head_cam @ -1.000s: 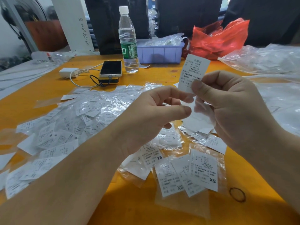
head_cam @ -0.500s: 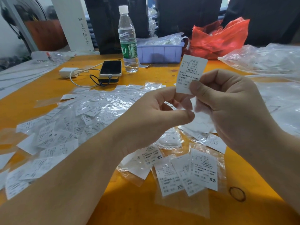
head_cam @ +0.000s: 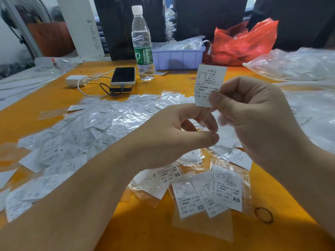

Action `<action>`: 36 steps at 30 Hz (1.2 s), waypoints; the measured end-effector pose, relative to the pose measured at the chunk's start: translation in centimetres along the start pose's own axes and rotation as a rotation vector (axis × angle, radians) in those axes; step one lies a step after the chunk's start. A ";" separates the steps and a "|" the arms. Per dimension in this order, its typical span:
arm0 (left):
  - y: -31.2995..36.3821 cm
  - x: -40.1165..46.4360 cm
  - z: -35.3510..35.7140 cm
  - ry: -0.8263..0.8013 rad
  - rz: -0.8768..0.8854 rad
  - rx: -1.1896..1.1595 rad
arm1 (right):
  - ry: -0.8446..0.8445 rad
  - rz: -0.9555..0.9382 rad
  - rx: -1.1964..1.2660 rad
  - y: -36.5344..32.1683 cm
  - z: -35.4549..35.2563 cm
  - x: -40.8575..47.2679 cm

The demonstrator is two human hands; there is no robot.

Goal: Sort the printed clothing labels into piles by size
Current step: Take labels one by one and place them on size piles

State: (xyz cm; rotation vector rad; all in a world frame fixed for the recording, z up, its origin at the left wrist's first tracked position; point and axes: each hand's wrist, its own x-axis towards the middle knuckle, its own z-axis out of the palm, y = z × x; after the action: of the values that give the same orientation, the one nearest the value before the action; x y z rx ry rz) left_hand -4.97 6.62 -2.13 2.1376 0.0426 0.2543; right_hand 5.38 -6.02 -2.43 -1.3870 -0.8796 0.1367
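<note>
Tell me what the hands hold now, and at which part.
The right hand pinches a printed clothing label at its lower right corner. The left hand has curled fingers beneath it; whether it holds anything cannot be told.
</note>
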 end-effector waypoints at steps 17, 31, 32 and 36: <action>-0.1 0.1 -0.2 0.231 0.050 -0.082 | 0.056 -0.103 -0.153 0.4 0.1 0.0; -0.2 0.2 -0.5 0.321 0.040 -0.107 | 0.090 -0.128 -0.190 0.3 0.1 -0.1; -0.2 0.3 -0.5 0.320 0.041 -0.114 | 0.084 -0.130 -0.190 0.3 0.1 -0.1; -0.2 0.3 -0.5 0.308 0.035 -0.162 | 0.068 -0.131 -0.179 0.2 0.1 -0.1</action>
State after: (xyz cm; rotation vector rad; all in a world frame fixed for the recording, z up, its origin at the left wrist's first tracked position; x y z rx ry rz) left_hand -4.75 7.23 -1.98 1.9232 0.1575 0.5865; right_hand 5.29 -5.93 -2.70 -1.4858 -0.9404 -0.0911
